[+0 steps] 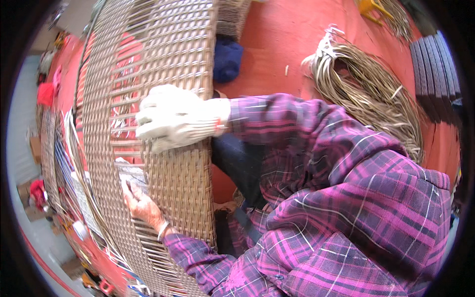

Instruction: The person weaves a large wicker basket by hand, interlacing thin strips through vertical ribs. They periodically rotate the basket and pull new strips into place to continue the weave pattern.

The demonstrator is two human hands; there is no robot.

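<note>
My right hand (175, 121), in a white glove, lies flat and released on the woven panel (163, 64), fingers spread across the weave. My bare left hand (141, 200) pinches a flat grey strip (131, 173) at the panel's open slats. Coiled strips (368, 89) lie on the red floor (277, 39).

Woven panel (163, 59) left; strand bundle (368, 89) right on floor (282, 34).

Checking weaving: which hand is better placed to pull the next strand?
Probably left: the bare left hand pinches pale flat strands at the weave's edge; the white-gloved right hand lies flat on the brown wicker panel.
</note>
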